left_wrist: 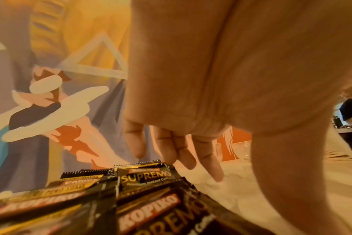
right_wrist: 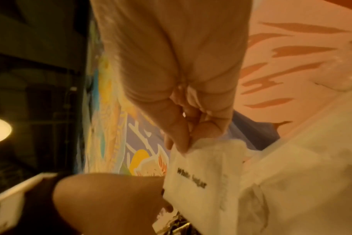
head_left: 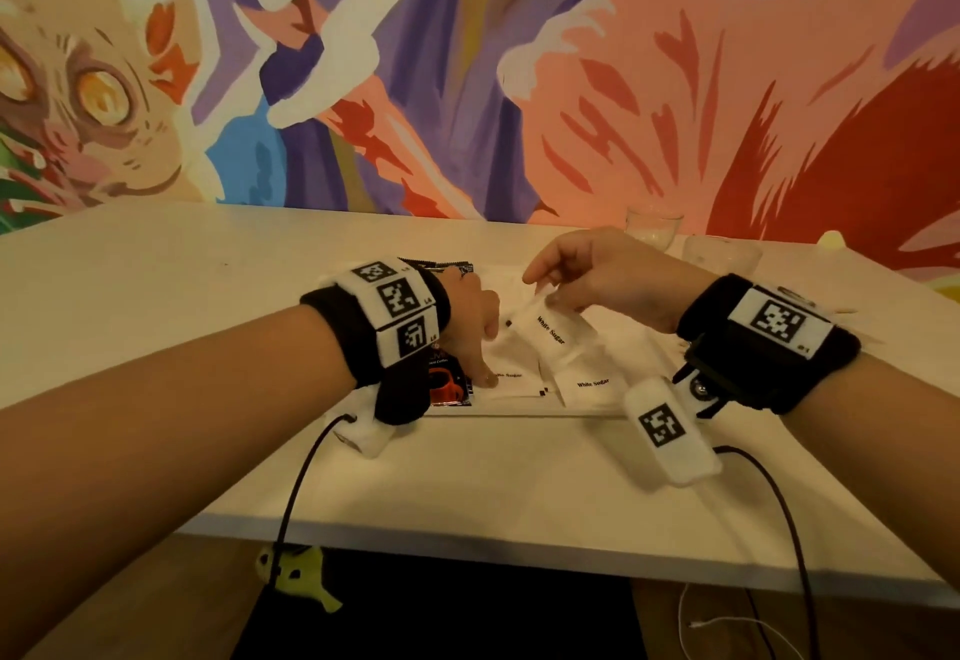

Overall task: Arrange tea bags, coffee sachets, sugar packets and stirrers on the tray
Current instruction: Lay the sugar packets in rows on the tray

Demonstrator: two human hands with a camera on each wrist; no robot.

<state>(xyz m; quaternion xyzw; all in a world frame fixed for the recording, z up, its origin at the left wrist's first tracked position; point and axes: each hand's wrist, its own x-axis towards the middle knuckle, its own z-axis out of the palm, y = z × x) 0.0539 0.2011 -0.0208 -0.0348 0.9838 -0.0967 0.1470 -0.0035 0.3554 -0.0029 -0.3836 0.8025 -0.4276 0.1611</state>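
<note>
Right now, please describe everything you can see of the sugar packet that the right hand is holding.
The sugar packet is a white paper sachet with crimped edges and black "White Sugar" print. The right hand pinches its top edge, so it hangs tilted above the white tray, over other sugar packets lying flat. The left hand is beside it.

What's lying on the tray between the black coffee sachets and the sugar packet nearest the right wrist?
Another white sugar packet, flat between the coffee sachets and the right-hand sugar packet, under the left hand's fingertip. Head view shows it.
</note>
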